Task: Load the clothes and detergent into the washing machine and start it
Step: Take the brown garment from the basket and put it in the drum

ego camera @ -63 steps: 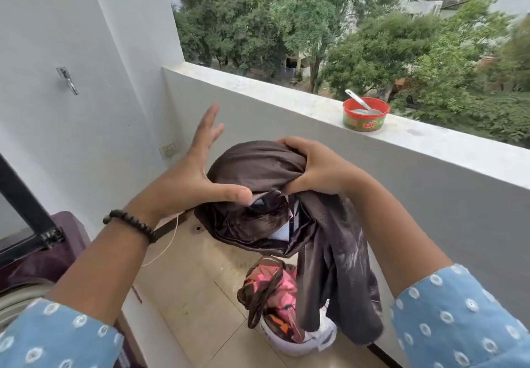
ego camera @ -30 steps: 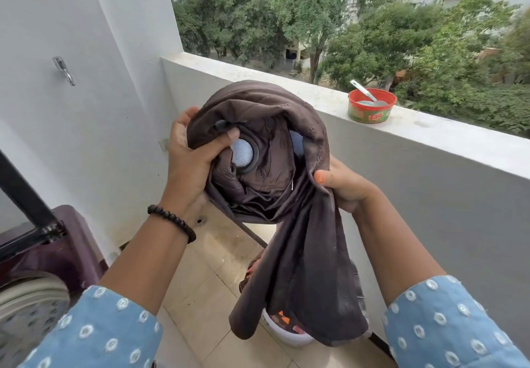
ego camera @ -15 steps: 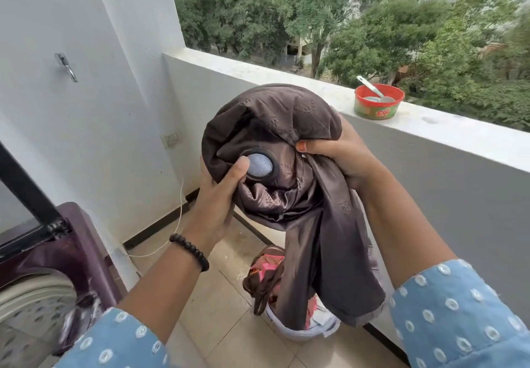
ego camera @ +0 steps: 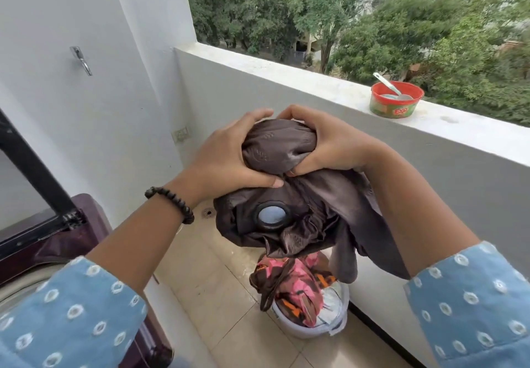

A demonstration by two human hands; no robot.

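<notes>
Both hands hold a bunched dark brown garment (ego camera: 289,215) up at chest height over the balcony floor. The left hand (ego camera: 226,155) curls round the upper left of the bundle, thumb tucked underneath and fingers wrapped over the top; a black beaded bracelet (ego camera: 169,204) sits on that wrist. The right hand (ego camera: 329,144) grips the same knot of cloth from the other side, its fingers hooked over the top so the fingertips of the two hands nearly meet. Below the hands the fabric sags into loose folds, with a round dark-rimmed opening showing pale blue cloth behind it, and a tail of the garment hangs down on the right beside the forearm. Directly beneath it on the tiled floor stands a pale laundry tub (ego camera: 312,327) heaped with pink, orange and brown clothes (ego camera: 289,287). The washing machine (ego camera: 74,241), maroon with its dark lid raised, is at the lower left, partly hidden by the blue dotted sleeve (ego camera: 71,316). On the white parapet ledge (ego camera: 272,72) at the upper right, well apart from the hands, sits a red and green tub (ego camera: 395,103) with a spoon (ego camera: 388,86) resting in it. A metal tap (ego camera: 81,60) juts from the white wall on the left.
</notes>
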